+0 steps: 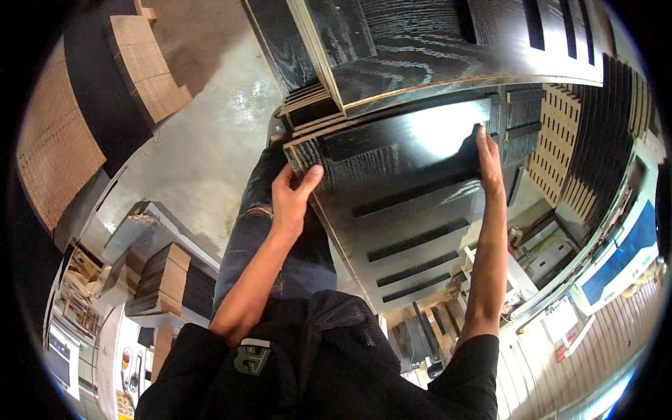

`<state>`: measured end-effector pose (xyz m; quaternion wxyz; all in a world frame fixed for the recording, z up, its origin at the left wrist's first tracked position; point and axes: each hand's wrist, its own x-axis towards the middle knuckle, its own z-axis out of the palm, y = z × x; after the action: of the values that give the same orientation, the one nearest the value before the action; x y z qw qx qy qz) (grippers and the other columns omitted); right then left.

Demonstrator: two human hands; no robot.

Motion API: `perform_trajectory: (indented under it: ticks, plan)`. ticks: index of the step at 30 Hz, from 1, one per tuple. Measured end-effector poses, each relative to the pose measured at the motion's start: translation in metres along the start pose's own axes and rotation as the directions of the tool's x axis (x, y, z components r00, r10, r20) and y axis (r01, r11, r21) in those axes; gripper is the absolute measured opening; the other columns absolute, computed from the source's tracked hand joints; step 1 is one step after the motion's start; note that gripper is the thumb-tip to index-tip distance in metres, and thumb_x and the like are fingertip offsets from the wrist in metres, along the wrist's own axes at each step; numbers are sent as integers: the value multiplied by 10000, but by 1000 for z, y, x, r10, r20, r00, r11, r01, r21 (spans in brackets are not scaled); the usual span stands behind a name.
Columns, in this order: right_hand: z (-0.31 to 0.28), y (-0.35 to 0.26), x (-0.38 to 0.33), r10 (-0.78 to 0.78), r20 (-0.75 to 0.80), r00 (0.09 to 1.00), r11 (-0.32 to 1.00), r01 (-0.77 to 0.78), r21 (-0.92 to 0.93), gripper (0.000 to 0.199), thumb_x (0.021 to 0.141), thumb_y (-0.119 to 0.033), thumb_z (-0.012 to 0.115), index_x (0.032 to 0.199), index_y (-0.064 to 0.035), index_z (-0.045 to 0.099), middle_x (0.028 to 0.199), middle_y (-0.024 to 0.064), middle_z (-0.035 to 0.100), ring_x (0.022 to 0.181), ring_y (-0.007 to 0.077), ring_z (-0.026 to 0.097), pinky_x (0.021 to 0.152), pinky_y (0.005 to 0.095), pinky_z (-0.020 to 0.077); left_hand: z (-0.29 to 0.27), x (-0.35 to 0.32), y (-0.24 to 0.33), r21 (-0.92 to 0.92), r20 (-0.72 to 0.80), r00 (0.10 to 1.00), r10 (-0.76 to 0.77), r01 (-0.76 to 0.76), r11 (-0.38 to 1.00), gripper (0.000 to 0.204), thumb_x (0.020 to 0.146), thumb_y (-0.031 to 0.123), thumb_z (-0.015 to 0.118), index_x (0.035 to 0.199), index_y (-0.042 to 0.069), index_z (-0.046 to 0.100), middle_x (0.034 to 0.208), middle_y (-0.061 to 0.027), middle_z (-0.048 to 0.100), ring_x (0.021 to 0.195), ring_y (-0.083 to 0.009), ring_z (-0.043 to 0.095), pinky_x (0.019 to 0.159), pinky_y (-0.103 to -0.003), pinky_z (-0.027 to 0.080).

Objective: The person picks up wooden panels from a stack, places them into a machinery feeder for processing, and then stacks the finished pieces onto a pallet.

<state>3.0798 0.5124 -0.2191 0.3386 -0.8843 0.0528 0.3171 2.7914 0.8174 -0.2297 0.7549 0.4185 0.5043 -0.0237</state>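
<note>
A black wood-grain panel (350, 227) with several long dark slots or bars across its face is tilted in front of me. My left hand (289, 199) grips its left edge near the far corner, thumb on the face and fingers out of sight behind. At the far right part of the panel, my right hand (489, 159) closes over the edge, its fingers mostly hidden. Just beyond lies a similar black panel (434, 66) with a pale raw edge, on top of more stacked panels (308, 105).
Stacks of brown boards (59, 150) stand at the far left, with another board stack (164, 280) nearer. Slotted panels (553, 136) are piled at the right. A machine with a blue-and-white housing (619, 255) stands at the right rim. Concrete floor (210, 150) shows at left.
</note>
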Motion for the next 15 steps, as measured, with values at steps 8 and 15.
perform_trajectory:
  ticks: [8, 15]
  plan:
    - [5, 11, 10, 28, 21, 999, 996, -30, 82, 734, 1010, -541, 589, 1339, 116, 587, 1234, 195, 670, 1165, 229, 594, 1044, 328, 428, -1, 9, 2, -27, -28, 1000, -10, 9, 1000, 440, 927, 327, 783, 1166, -24, 670, 1075, -40, 682, 984, -117, 578, 916, -284, 441]
    - [12, 1, 8, -12, 4, 1000, 999, 11, 51, 757, 1000, -554, 595, 1357, 113, 575, 1269, 212, 661, 1209, 257, 586, 1068, 348, 420, 2, 9, 0, -39, -46, 999, -3, 1, 999, 441, 956, 312, 750, 1208, -36, 648, 1110, -51, 674, 1018, -132, 571, 947, -301, 429]
